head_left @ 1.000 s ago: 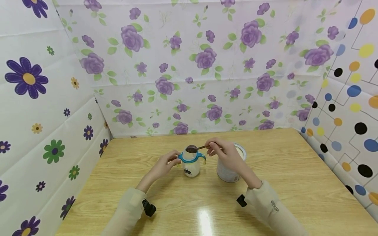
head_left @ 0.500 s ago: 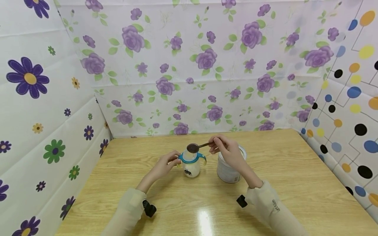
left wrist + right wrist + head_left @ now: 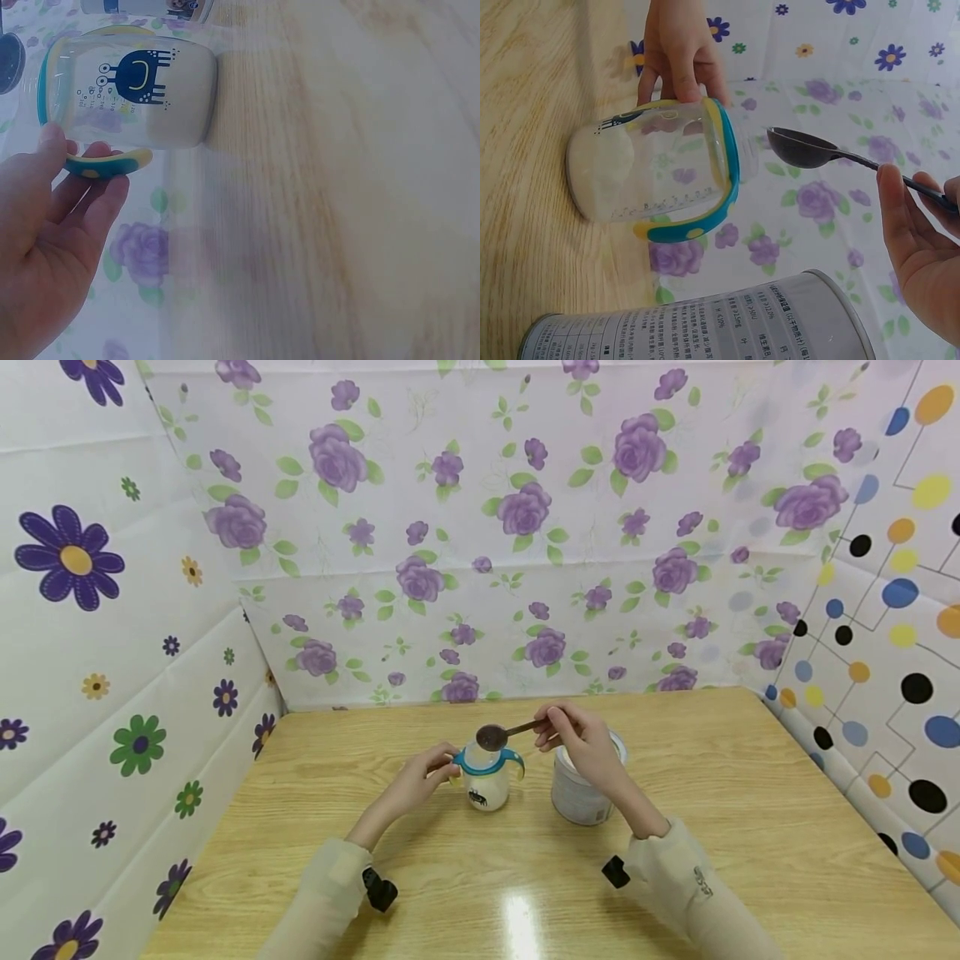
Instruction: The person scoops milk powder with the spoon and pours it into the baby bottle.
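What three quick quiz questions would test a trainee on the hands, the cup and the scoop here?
1. True or false: the dark scoop is above the open mouth of the two-handled cup.
2. What does the left hand hold?
A. the tin
B. one handle of the cup
C. the scoop
3. Fill in: the tin stands on the table to the cup's ____ side.

Key
1. True. The right hand pinches the scoop's handle, bowl over the cup's mouth.
2. B. The left wrist view shows its thumb and fingers on the teal and yellow handle.
3. Right, partly hidden behind the right hand.
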`<state>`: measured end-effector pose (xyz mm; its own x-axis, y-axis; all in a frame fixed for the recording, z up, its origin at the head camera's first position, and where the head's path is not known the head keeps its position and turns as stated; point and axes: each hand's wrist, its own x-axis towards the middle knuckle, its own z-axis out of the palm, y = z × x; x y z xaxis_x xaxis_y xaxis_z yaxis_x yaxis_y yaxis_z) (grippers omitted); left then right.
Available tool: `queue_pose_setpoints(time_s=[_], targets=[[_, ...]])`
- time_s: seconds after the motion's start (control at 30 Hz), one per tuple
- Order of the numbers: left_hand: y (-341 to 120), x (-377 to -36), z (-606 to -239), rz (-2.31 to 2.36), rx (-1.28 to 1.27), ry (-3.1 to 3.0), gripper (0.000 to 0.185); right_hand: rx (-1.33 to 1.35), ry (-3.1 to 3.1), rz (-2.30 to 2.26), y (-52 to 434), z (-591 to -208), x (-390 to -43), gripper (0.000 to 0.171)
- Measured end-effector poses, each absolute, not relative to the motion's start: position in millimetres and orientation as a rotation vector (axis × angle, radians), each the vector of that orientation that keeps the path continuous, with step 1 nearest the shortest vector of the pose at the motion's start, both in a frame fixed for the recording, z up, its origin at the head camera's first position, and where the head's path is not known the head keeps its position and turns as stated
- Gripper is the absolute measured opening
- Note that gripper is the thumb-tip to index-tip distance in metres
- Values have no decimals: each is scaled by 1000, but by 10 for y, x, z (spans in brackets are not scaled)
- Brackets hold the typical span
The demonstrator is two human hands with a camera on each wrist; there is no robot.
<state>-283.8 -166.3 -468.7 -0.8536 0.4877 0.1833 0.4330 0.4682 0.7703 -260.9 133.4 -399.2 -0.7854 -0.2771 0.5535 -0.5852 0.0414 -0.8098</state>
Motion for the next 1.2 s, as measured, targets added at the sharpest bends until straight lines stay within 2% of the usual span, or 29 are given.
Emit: queue_pose_setpoints(time_s=[0.57,0.97,1.2], targets=[[-1647,-2829,-4678,1357,802,2630,14,715,-1991,1999,1454,-3987,-2663,37],[-1645,-2839,-4672,1346,799,2638,14,635,-1928,2122,1535,-3997,-2710,36],[-1649,-2833,-4674,1334,805,2651,14,543,-1888,2230,1611,-3974,-2729,30]])
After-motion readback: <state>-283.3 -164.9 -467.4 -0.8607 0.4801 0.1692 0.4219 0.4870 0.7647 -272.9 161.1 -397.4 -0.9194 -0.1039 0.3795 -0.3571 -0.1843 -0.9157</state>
